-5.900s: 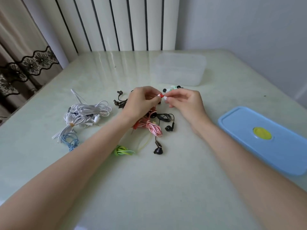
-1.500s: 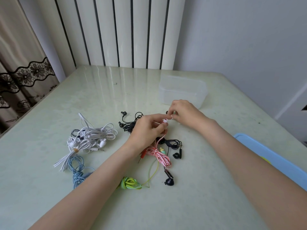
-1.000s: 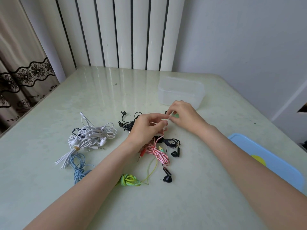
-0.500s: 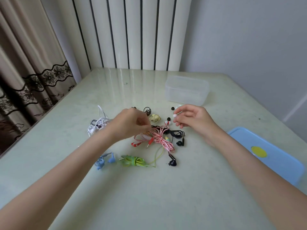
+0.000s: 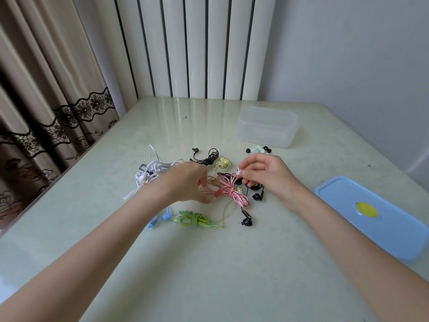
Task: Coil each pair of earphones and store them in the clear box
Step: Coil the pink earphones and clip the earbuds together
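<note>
A red-and-white striped earphone cord [image 5: 228, 190] lies bundled mid-table between my hands. My right hand [image 5: 267, 176] pinches its white earbud just above the bundle. My left hand [image 5: 188, 182] is blurred, fingers curled down at the cord's left end; what it holds is unclear. Around lie white earphones [image 5: 155, 171], black ones [image 5: 207, 158], a yellow coil [image 5: 223, 163], green ones [image 5: 193, 219], blue buds [image 5: 160, 219] and a black bud [image 5: 247, 220]. The clear box [image 5: 267, 129] stands behind with no earphones visible inside.
The blue lid [image 5: 373, 216] with a yellow spot lies at the right on the pale green table [image 5: 209, 275]. Loose ear tips [image 5: 258, 149] sit just in front of the box. A curtain [image 5: 46, 89] hangs at the left, a ribbed panel behind.
My left hand dropped from the earbud to the left end of the striped bundle. My right hand kept the bud and stayed near the box. The head view swung left.
</note>
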The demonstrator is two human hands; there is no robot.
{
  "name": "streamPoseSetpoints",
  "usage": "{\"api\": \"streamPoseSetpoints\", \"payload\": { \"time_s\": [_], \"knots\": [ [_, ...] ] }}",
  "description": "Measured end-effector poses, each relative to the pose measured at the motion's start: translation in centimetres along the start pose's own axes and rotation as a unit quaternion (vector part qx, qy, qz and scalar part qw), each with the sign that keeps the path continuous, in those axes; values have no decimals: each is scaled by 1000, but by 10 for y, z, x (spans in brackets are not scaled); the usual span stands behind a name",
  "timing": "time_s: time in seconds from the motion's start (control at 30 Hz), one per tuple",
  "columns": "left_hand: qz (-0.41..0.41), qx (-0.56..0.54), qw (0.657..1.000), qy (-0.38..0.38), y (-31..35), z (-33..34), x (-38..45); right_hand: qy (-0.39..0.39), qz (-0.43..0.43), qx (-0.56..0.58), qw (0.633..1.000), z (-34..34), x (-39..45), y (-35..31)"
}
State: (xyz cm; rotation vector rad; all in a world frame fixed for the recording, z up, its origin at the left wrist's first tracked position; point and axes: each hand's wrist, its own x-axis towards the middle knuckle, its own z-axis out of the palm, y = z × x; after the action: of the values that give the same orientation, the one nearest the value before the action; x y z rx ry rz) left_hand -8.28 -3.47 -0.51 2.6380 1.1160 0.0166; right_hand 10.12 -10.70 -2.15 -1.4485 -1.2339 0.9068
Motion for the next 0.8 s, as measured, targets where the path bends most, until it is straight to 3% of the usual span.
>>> {"api": "streamPoseSetpoints", "payload": {
  "time_s": [0.1, 0.27, 0.5, 0.67, 0.8],
  "knots": [
    [0, 12, 1000, -26, -7, 2, -4, 5, -2, -1, 1000, -2, -1, 1],
    [-10, -83, 996, 37, -11, -15, -4, -6, -15, -1, 1000, -1, -1, -1],
    [37, -146, 982, 115, 13, -33, 15, -112, -33, -96, 989, 5, -1, 2],
    [46, -180, 974, 133, 23, -16, 32, -74, 5, 53, 996, -7, -3, -1],
    [-8, -138, 974, 182, 5, -22, 24, -27, 15, 117, 993, -25, 2, -2]
  ]
}}
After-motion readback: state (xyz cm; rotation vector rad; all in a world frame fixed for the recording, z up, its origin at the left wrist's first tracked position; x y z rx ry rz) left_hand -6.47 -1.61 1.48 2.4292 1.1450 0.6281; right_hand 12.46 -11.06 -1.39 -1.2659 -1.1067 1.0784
